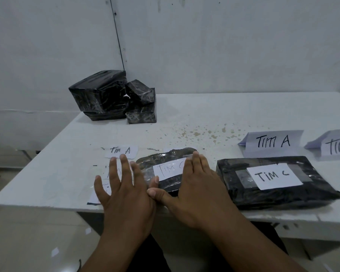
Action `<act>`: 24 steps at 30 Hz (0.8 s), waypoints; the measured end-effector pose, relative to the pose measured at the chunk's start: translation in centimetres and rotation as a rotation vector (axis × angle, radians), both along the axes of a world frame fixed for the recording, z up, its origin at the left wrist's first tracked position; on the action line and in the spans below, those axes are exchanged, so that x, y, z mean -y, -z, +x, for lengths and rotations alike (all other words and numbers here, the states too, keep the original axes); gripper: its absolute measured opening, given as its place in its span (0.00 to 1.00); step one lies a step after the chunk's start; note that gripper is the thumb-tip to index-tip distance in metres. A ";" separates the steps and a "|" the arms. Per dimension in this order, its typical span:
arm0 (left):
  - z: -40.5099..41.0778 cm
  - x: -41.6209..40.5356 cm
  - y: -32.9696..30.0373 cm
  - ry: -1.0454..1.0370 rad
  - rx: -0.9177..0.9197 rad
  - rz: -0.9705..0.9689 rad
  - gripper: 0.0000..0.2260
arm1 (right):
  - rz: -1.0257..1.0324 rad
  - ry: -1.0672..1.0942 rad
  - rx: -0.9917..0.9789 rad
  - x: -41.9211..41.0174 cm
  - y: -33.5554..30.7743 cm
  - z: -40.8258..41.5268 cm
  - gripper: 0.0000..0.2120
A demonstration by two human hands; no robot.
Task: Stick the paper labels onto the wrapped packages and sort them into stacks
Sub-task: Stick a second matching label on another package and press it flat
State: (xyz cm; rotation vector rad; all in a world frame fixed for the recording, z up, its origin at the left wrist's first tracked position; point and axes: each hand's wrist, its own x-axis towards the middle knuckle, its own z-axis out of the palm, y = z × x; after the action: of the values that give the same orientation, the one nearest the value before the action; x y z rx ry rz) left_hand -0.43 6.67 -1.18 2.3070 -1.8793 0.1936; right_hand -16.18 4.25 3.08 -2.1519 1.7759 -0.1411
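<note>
The light is dim and soft, with faint shadows. The picture looks a bit fuzzy. Straight lines bend near the edges.

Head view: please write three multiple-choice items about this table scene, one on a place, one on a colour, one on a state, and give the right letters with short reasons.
1. Where is the pile of unlabelled packages?
A. far left of the table, by the wall
B. on the floor
C. under the hands

2. What colour is the wrap of the small package under the hands?
A. white
B. black
C. red

3. How do the left hand and right hand lie?
A. both clenched into fists
B. both lifting the package
C. fingers straight, right hand flat on the package

Answers: 1 A, the pile sits at the far left edge; 2 B, the black wrap shows round its "TIM C" label; 3 C, no finger is curled.
</note>
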 end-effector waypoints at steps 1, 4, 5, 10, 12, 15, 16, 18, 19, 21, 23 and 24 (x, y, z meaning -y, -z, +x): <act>-0.1 0.0 -0.3 -0.031 -0.031 0.058 0.45 | 0.006 0.002 0.004 0.0 -0.1 0.1 0.65; -0.1 0.0 -1.7 -0.105 -0.113 0.176 0.55 | 0.010 0.014 0.020 -0.3 -0.3 0.3 0.66; 0.0 0.0 -2.1 -0.111 -0.111 0.194 0.59 | 0.012 0.018 0.027 -0.3 -0.3 0.4 0.67; 0.0 -0.4 -1.9 -0.124 -0.168 0.044 0.50 | -0.006 0.022 0.101 -0.6 -1.4 0.1 0.64; -0.5 -0.7 -1.9 -0.047 -0.231 -0.158 0.42 | -0.095 0.012 0.142 -1.0 -2.3 -0.4 0.54; -1.5 -0.6 -3.2 0.137 -0.335 -0.346 0.33 | -0.200 0.052 0.199 -1.4 -3.7 -2.2 0.37; -1.7 -0.4 -3.7 0.204 -0.317 -0.361 0.33 | -0.227 0.079 0.212 -1.3 -4.1 -3.1 0.33; -1.7 0.6 -4.6 0.308 -0.233 -0.280 0.39 | -0.273 0.123 0.192 -0.9 -4.6 -5.2 0.26; -1.5 1.2 -5.0 0.336 -0.202 -0.172 0.45 | -0.287 0.146 0.158 -0.7 -4.7 -6.2 0.24; -1.1 2.6 -5.4 0.341 -0.138 0.085 0.55 | -0.291 0.192 0.080 -0.1 -4.5 -8.1 0.22; -0.8 3.7 -5.4 0.325 -0.120 0.234 0.58 | -0.253 0.229 0.067 0.3 -4.1 -9.6 0.20; -0.8 4.1 -5.4 0.319 -0.137 0.246 0.57 | -0.228 0.241 0.089 0.4 -3.8 -10.2 0.20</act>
State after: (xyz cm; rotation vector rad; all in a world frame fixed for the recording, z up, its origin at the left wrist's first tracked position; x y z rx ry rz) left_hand -1.24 2.62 4.18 2.0522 -2.2680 -0.2402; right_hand -26.37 3.90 6.90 -2.0326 2.0457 -0.5135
